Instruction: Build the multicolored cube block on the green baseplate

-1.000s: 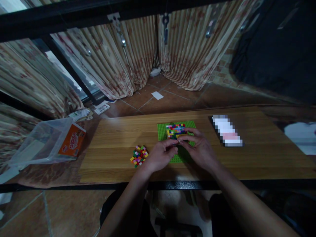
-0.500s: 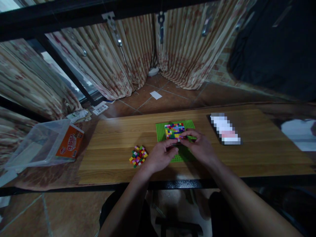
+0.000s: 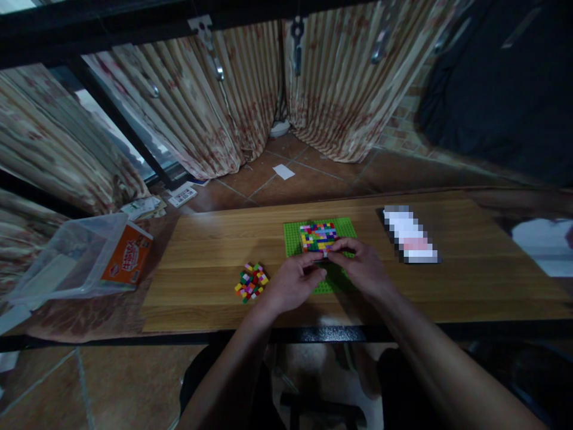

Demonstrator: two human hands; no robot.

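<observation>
A green studded baseplate (image 3: 293,239) lies on the wooden table (image 3: 470,286). Its far half carries a patch of small multicoloured bricks (image 3: 317,234). Both my hands rest over the plate's near half, fingertips meeting at the front edge of that patch. My left hand (image 3: 293,286) is curled, thumb and fingers pinched together. My right hand (image 3: 364,269) is also curled, its fingertips pressed together against the bricks. What the fingers pinch is too small to make out. A loose heap of coloured bricks (image 3: 251,282) sits left of my left hand.
A blurred flat object (image 3: 409,242) lies on the table to the right of the plate. A clear plastic bin (image 3: 67,263) with an orange box stands off the table's left end. Curtains hang behind, above a tiled floor.
Both hands stay at the front edge of the brick patch, with only slight shifts of the fingers. The view has drifted a little.
</observation>
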